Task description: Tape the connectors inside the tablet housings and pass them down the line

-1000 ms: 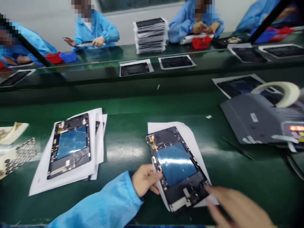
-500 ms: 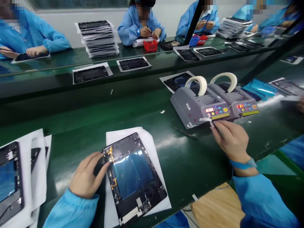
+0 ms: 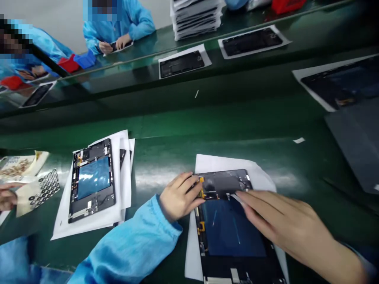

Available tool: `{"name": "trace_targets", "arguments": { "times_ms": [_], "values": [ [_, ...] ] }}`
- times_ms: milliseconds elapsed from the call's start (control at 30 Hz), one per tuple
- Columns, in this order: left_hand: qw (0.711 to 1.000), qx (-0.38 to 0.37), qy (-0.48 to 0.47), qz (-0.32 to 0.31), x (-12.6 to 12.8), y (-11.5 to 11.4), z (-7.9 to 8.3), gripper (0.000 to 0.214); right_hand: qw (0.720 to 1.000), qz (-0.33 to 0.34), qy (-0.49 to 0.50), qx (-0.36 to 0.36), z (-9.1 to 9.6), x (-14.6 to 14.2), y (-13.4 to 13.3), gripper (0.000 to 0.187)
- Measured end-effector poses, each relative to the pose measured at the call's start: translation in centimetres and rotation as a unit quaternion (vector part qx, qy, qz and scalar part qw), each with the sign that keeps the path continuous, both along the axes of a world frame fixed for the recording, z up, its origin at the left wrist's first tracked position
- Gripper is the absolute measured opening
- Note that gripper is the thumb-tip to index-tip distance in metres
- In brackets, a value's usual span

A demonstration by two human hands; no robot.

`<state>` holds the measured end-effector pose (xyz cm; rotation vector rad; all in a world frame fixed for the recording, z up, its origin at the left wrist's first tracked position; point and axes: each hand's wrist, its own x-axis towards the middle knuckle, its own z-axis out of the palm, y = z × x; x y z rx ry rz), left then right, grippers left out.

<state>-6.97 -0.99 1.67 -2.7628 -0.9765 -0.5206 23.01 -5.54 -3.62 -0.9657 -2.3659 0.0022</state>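
An opened tablet (image 3: 237, 236) with a blue film-covered battery and orange flex cables lies on white paper (image 3: 193, 252) in front of me. My left hand (image 3: 182, 195) grips its upper left corner, thumb and fingers by the orange cable. Over the upper edge of the battery, my right hand (image 3: 275, 219) pinches a small white strip of tape (image 3: 238, 199) between thumb and fingers. The strip's far end appears to touch the tablet; the fingers partly hide it.
Another opened tablet (image 3: 93, 177) rests on stacked papers at left. Beside it, a co-worker's hand (image 3: 7, 197) holds a sheet of round black stickers (image 3: 44, 191). The grey tape dispenser (image 3: 358, 146) stands at right. Tablets on paper (image 3: 183, 65) line the raised shelf, with co-workers behind.
My right hand has carried the tape strip from the dispenser to the tablet. The view has swung left. My left hand still holds the tablet's upper left corner.
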Motion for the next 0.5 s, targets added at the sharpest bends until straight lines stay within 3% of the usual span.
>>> {"name": "trace_targets", "arguments": {
  "times_ms": [100,200,500],
  "values": [
    [1.000,-0.003,-0.028,-0.002,0.1,-0.2,0.1,0.043,0.997,0.003,-0.018,0.069,2.0,-5.7,4.1,0.026],
    [0.998,-0.024,-0.047,0.023,0.4,-0.5,0.1,0.044,0.993,0.019,-0.035,0.112,3.3,-8.4,6.3,0.019],
    [0.995,-0.065,-0.066,0.044,0.9,-1.3,-0.9,0.034,0.991,0.018,-0.084,0.107,3.1,-8.3,5.3,0.025]
  ]
}}
